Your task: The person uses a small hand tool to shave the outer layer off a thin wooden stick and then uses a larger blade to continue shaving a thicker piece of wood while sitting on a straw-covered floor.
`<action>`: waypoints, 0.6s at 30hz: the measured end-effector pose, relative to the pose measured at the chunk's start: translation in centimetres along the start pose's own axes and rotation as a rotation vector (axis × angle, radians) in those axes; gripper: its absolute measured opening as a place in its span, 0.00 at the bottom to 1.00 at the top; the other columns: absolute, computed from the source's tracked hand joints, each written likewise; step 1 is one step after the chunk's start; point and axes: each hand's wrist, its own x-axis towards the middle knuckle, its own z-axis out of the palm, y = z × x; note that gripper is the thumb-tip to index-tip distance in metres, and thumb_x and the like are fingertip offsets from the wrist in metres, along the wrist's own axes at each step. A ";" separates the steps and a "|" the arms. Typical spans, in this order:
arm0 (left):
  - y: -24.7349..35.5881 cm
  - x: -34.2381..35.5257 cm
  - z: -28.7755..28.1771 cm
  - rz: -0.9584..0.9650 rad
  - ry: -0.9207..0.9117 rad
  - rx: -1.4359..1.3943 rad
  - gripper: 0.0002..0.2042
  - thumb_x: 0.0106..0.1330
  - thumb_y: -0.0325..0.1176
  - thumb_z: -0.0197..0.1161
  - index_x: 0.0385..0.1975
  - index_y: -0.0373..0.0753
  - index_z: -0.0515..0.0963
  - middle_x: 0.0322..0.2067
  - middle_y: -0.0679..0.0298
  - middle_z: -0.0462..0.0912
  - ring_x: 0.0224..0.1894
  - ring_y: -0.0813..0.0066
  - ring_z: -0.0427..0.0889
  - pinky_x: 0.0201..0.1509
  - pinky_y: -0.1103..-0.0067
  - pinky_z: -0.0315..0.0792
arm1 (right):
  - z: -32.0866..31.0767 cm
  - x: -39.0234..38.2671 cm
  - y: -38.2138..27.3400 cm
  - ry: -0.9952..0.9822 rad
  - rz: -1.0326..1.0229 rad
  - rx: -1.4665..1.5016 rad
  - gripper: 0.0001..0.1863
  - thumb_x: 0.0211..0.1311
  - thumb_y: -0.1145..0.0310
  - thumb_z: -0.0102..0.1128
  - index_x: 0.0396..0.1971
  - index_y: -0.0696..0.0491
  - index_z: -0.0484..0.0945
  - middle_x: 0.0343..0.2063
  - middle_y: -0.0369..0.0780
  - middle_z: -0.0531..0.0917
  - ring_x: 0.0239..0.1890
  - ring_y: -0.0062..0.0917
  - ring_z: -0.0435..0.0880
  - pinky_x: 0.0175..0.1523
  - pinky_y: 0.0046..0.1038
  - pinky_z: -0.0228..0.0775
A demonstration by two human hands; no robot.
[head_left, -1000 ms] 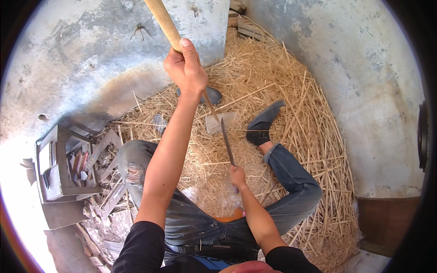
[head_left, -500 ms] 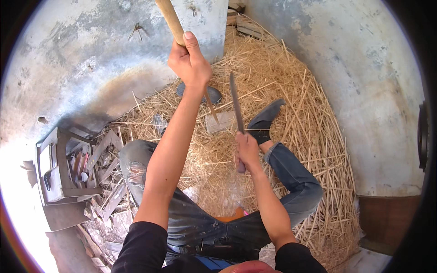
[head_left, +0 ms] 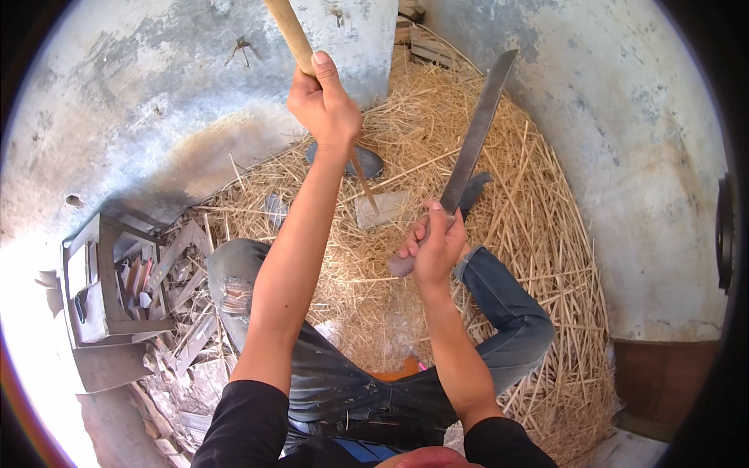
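My left hand (head_left: 326,105) grips a pale wooden stick (head_left: 290,33), thumb laid along it. The stick's thin lower end slants down behind my wrist, its tip over a flat greyish block (head_left: 382,209) on the straw. In my right hand (head_left: 438,246) is a machete (head_left: 477,129), fingers wrapped round its handle. Its long dark blade points up and to the right, apart from the stick. The fingers of my left hand are closed; part of the stick is hidden behind that hand and forearm.
Straw and shavings (head_left: 538,226) cover the floor round my bent legs. A dark shoe (head_left: 363,161) shows beyond the block. At left stands a wooden frame box (head_left: 101,288) with scraps in and near it. Weathered walls (head_left: 640,140) close in on both sides.
The machete has swung to the right and its blade has turned flat side toward view. My right hand has rotated and risen slightly. The left hand and stick have hardly moved.
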 end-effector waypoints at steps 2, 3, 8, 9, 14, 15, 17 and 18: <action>0.0 0.0 -0.1 -0.003 -0.004 -0.008 0.24 0.78 0.52 0.56 0.24 0.40 0.68 0.12 0.73 0.64 0.15 0.88 0.61 0.18 0.81 0.52 | -0.1 -0.1 -0.1 -0.002 -0.004 -0.007 0.09 0.77 0.65 0.54 0.42 0.55 0.69 0.17 0.33 0.68 0.11 0.16 0.66 0.14 0.25 0.62; 0.1 0.0 0.0 -0.006 -0.009 -0.016 0.24 0.78 0.52 0.56 0.24 0.40 0.68 0.12 0.73 0.64 0.15 0.88 0.61 0.18 0.81 0.52 | -0.1 -0.2 -0.2 -0.003 -0.008 -0.013 0.09 0.77 0.65 0.54 0.42 0.55 0.69 0.17 0.33 0.68 0.11 0.15 0.66 0.15 0.25 0.63; 0.0 0.0 0.0 -0.003 -0.014 0.006 0.24 0.79 0.52 0.56 0.24 0.40 0.68 0.12 0.73 0.64 0.15 0.87 0.61 0.18 0.81 0.52 | 0.0 -0.5 -0.8 -0.023 -0.028 -0.040 0.07 0.76 0.68 0.54 0.44 0.54 0.70 0.17 0.32 0.68 0.12 0.16 0.66 0.16 0.24 0.64; 0.0 0.0 0.0 -0.003 -0.013 0.017 0.24 0.79 0.52 0.56 0.24 0.40 0.68 0.12 0.73 0.64 0.15 0.87 0.61 0.18 0.81 0.52 | 0.0 -0.6 -0.9 -0.028 -0.041 -0.050 0.06 0.75 0.69 0.53 0.45 0.54 0.70 0.17 0.32 0.68 0.12 0.16 0.66 0.16 0.24 0.64; 0.0 0.0 -0.1 0.001 -0.013 0.014 0.24 0.79 0.53 0.56 0.24 0.39 0.69 0.12 0.73 0.65 0.14 0.87 0.62 0.18 0.81 0.52 | 0.2 -0.8 -0.6 -0.024 -0.089 -0.079 0.06 0.74 0.72 0.53 0.46 0.54 0.70 0.17 0.32 0.69 0.12 0.15 0.66 0.16 0.24 0.64; 0.0 0.0 -0.1 0.006 -0.007 0.015 0.24 0.78 0.53 0.56 0.24 0.39 0.69 0.12 0.73 0.65 0.14 0.87 0.62 0.18 0.81 0.53 | 0.0 -0.8 -0.1 -0.016 -0.102 -0.092 0.06 0.74 0.72 0.53 0.46 0.55 0.70 0.17 0.32 0.70 0.12 0.15 0.67 0.16 0.24 0.64; 0.1 -0.1 -0.1 0.001 -0.013 0.015 0.24 0.79 0.53 0.55 0.24 0.39 0.69 0.12 0.73 0.65 0.14 0.87 0.62 0.18 0.81 0.53 | -1.4 -0.6 2.9 -0.030 -0.093 -0.075 0.06 0.74 0.73 0.53 0.47 0.54 0.70 0.17 0.32 0.70 0.12 0.14 0.68 0.16 0.23 0.64; 0.1 -0.1 0.0 -0.001 -0.018 0.017 0.24 0.79 0.53 0.55 0.25 0.39 0.69 0.12 0.73 0.65 0.14 0.87 0.62 0.18 0.81 0.53 | -2.4 -0.5 4.9 -0.047 -0.085 -0.057 0.06 0.75 0.73 0.52 0.48 0.54 0.70 0.17 0.31 0.71 0.12 0.13 0.68 0.16 0.22 0.64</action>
